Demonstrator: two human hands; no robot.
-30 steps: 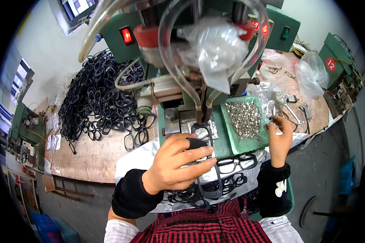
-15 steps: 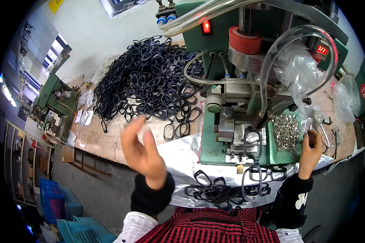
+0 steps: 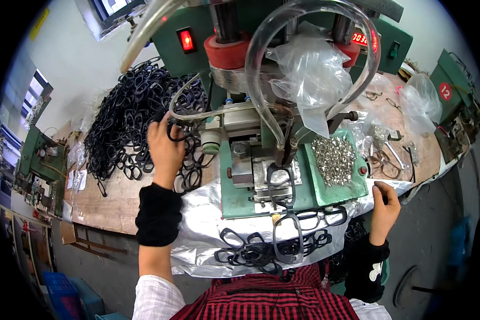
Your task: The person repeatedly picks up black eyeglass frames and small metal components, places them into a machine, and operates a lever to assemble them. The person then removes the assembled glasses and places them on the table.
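My left hand (image 3: 165, 152) reaches to the right edge of a big heap of dark eyeglass frames (image 3: 138, 101). Its fingers close round one dark frame (image 3: 176, 132) there. My right hand (image 3: 385, 212) is at the right front corner of a green tray (image 3: 336, 198), fingers curled together; whatever they pinch, if anything, is too small to make out. Small shiny metal parts (image 3: 333, 160) fill the tray. At the green press (image 3: 234, 205), a dark eyeglass frame (image 3: 281, 184) sits under the head with its other rim (image 3: 288, 248) hanging over the front edge.
Several dark frames (image 3: 256, 253) lie on silver sheeting (image 3: 197, 213) before me. Clear hoses (image 3: 253, 69) and a plastic bag (image 3: 314, 74) hang round the press. A wrench (image 3: 397, 156) lies right of the tray. Another green machine (image 3: 40, 165) stands at far left.
The view has swung right. My left hand has moved forward to the heap and closed on a frame. My right hand has drawn back from the tray's side toward me.
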